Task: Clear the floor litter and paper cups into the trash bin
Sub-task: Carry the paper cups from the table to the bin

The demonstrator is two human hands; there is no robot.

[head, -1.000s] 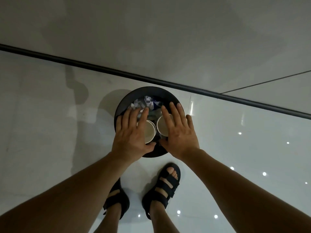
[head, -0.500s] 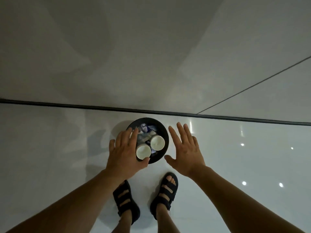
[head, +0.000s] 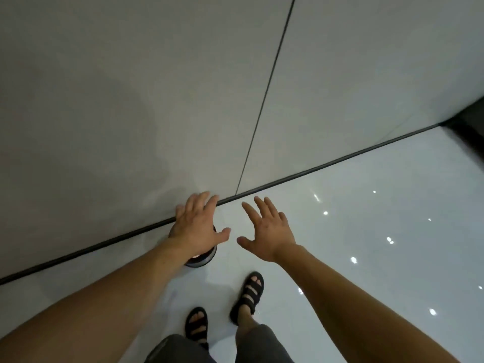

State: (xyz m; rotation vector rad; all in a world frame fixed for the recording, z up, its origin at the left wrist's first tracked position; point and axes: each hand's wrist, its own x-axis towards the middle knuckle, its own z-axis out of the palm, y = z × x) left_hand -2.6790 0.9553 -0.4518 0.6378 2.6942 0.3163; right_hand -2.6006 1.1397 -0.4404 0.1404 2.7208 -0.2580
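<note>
The round black trash bin (head: 203, 260) stands on the glossy white floor (head: 366, 244), now mostly hidden beneath the left hand (head: 195, 227); earlier its rim showed whole. This hand and the right hand (head: 269, 231) are spread flat, fingers released, empty.

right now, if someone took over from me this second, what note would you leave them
Left hand: open, fingers spread, nothing in its grip, held over the bin and hiding most of it.
Right hand: open, nothing in its grip, over the floor to the right of the bin.
Things: the bin stands on the floor by the wall's dark strip. Only its near edge shows. No paper cups or litter in view now.
Done: a second ago two paper cups and crumpled paper lay in the bin.
Left: probably just a check of the floor outside this view.
</note>
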